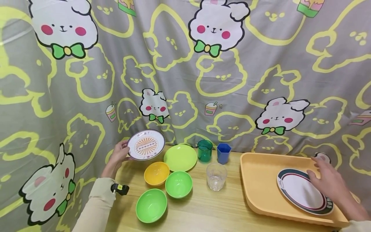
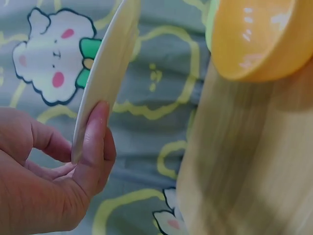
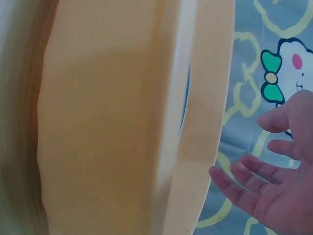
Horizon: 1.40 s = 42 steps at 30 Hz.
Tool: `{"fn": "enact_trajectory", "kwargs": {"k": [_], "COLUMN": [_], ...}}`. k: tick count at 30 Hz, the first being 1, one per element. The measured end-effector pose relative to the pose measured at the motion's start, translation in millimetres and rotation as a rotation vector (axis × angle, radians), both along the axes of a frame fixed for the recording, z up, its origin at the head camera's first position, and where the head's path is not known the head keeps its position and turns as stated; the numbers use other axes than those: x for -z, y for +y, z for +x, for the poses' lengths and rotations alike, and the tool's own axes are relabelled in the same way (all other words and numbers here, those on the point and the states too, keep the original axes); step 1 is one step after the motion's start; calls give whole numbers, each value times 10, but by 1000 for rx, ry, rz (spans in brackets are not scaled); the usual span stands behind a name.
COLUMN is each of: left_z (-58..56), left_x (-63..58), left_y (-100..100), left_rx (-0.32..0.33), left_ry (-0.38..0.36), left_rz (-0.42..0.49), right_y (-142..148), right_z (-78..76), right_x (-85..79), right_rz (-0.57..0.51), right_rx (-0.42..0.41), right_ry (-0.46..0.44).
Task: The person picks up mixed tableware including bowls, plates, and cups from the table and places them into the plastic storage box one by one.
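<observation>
My left hand (image 1: 120,152) pinches the rim of a white plate (image 1: 147,145) with an orange ray pattern, holding it tilted above the table's back left corner. In the left wrist view the plate (image 2: 103,73) appears edge-on, between the thumb and fingers (image 2: 95,142). Over the right side of an orange tray (image 1: 259,180) my right hand (image 1: 328,180) hovers with fingers spread, holding nothing. Below it in the tray lies a white plate with a dark green rim (image 1: 304,190). The right wrist view shows the loose fingers (image 3: 244,188) beside the tray's edge.
Near the left hand stand a yellow bowl (image 1: 156,173), two green bowls (image 1: 178,184) and a lime green plate (image 1: 180,158). A green cup (image 1: 204,151), a blue cup (image 1: 223,153) and a clear glass (image 1: 216,177) stand mid-table. A patterned curtain (image 1: 179,80) hangs behind.
</observation>
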<state>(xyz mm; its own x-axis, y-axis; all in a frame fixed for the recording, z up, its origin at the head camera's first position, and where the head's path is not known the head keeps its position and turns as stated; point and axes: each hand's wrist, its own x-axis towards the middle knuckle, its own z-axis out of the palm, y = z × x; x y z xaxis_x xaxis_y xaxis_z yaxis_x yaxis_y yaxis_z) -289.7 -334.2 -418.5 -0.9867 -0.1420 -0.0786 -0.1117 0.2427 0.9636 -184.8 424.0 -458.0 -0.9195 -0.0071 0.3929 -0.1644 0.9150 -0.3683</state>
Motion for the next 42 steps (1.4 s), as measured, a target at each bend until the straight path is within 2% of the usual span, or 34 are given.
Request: {"fn": "enact_trajectory", "kwargs": {"k": [10, 17, 24, 31, 42], "left_z": [74, 127, 174, 243, 311], "left_x": [-133, -207, -243, -272, -229], "left_y": [215, 362, 532, 693, 944], "left_rx": [23, 29, 22, 52, 84], "left_ry": [29, 59, 82, 106, 88], "left_rz": [4, 28, 56, 57, 149], "right_y": [-194, -301, -442, -541, -700], "right_z": [71, 97, 89, 60, 44], "right_x": [-23, -80, -165, -232, -182], "right_rz": [-63, -87, -134, -168, -238], "right_rx": [-5, 7, 5, 25, 24], "right_ry": [83, 91, 129, 167, 144]}}
